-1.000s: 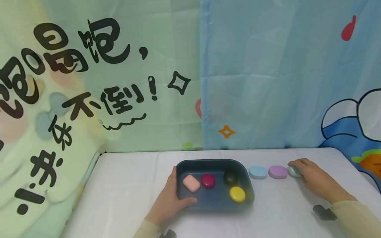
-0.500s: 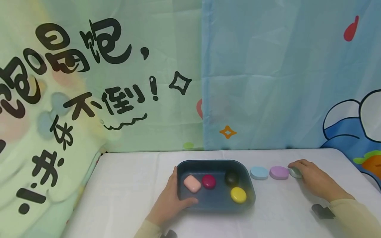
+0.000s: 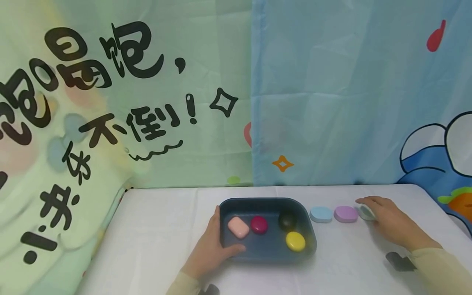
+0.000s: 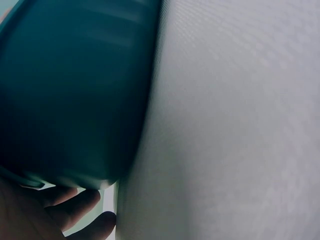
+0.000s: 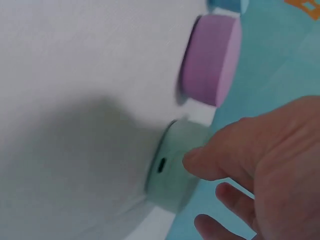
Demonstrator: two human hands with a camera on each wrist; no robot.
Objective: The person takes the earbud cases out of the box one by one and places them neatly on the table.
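Observation:
My left hand (image 3: 214,247) grips the left end of a dark blue tray (image 3: 265,258), thumb over its front rim and fingers along the outside wall. In the left wrist view, the fingers (image 4: 82,202) touch the tray's far end. At the right, my right hand (image 3: 392,223) is over a pale green oval case (image 3: 365,213) on the white cloth. In the right wrist view, the thumb overlaps the side of this green case (image 5: 172,172), which has a small dark slot, and the other fingers are loosely spread. A purple oval case (image 3: 346,214) stands beside it, then a light blue one (image 3: 321,214).
Inside the tray are a pink rounded block (image 3: 238,227), a magenta round piece (image 3: 259,225), a dark round piece (image 3: 287,221) and a yellow round piece (image 3: 295,241). Printed curtains (image 3: 324,94) hang behind the white-covered table (image 3: 158,237).
The right hand's fingers have lifted slightly off the green case, which shows more now. The left hand and tray stay as they were; the view has shifted a little.

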